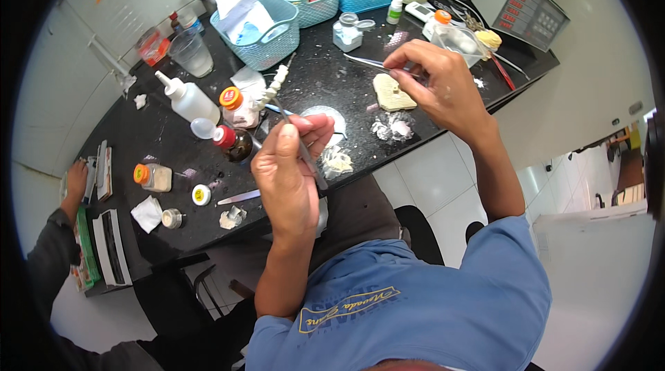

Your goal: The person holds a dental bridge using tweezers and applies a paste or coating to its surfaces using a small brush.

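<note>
My left hand [287,177] is closed around the grey metal handle of forceps [305,153]. At the forceps' far end is a curved row of white tooth-shaped dental crowns [276,87]. To the right, my right hand [443,87] pinches a thin, pointed metallic tool [367,61], its tip toward the left. The exact kind of tool is unclear. Below that tool lies a yellowish sponge [393,97], with crumpled white tissue [392,128] nearer me. A round glass-like plate [336,118] sits partly behind my left hand's fingers.
Bottles and jars stand left of my left hand: a white squeeze bottle [194,102], a brown red-capped bottle [235,144] and an orange-lidded jar [240,109]. Baskets [260,42] line the back. A control unit [523,11] stands at right. Another person's hand [76,178] rests far left.
</note>
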{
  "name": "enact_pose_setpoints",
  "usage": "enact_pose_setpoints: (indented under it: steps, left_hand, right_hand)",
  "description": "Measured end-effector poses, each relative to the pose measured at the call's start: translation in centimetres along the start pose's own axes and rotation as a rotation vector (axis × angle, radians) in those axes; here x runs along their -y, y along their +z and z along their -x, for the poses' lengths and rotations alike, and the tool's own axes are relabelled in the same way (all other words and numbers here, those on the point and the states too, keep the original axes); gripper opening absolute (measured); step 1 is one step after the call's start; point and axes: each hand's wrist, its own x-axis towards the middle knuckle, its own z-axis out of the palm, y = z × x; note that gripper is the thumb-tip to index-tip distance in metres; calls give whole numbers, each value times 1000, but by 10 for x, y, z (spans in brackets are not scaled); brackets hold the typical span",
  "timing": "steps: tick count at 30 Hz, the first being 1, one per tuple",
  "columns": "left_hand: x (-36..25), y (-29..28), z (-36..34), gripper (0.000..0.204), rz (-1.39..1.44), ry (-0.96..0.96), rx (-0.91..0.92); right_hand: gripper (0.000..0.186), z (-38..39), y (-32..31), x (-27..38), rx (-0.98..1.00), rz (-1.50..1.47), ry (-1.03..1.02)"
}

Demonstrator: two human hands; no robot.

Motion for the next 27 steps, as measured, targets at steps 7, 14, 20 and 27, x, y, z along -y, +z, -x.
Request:
enact_pose_setpoints:
  steps: [7,14,20,27]
  left_hand:
    - [-2,7,4,22,-36,63,5]
    - [-4,12,4,22,-23,34,19]
    - [-5,7,0,24,2,2,-12]
    - [12,16,-11,26,-6,-12,-3]
  right_hand:
    - [11,-37,51,-8,95,123,-10]
    - [13,-57,72,-29,184,87,-28]
    - [17,-47,60,-10,-148,192,-212]
    - [20,20,51,42,95,-585,194]
